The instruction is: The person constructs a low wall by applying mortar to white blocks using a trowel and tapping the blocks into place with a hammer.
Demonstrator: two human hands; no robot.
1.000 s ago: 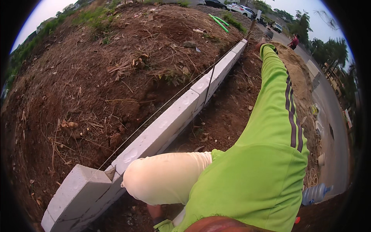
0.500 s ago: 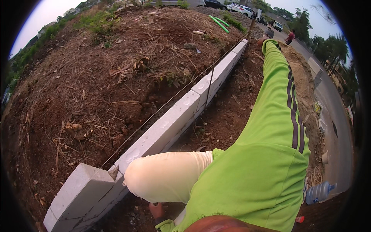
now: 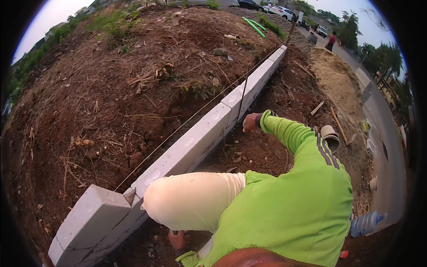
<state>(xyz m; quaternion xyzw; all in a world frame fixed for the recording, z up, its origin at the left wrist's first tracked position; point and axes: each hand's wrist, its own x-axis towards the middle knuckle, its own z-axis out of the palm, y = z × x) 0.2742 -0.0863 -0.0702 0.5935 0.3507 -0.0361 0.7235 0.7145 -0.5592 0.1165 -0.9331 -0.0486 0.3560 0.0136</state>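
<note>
My right hand (image 3: pixel 252 122) is held out over the soil, close to the right face of a low wall of white blocks (image 3: pixel 187 142). Its fingers look curled, and whatever may be in them does not show. Below my bent knee, my left hand (image 3: pixel 177 240) is closed near the ground around something whose small rounded end pokes out at the top; the rest is hidden. A white block (image 3: pixel 91 213) stands higher at the wall's near end. A taut string (image 3: pixel 178 138) runs along the wall's left side. Beside the wall, a thin rod (image 3: pixel 243 95) stands upright.
A light-coloured bucket (image 3: pixel 329 133) lies tipped beyond my right elbow, near a wooden-handled tool (image 3: pixel 339 126) and a sand heap (image 3: pixel 333 75). A large clear water bottle (image 3: pixel 367 224) lies at right. Green pipes (image 3: pixel 254 26) rest on the far slope. A person (image 3: pixel 331 41) is by the road.
My right arm has drawn back from the wall's far end and bent, bringing the hand beside the middle of the wall. The bucket and sand have come into sight. My left hand stays low.
</note>
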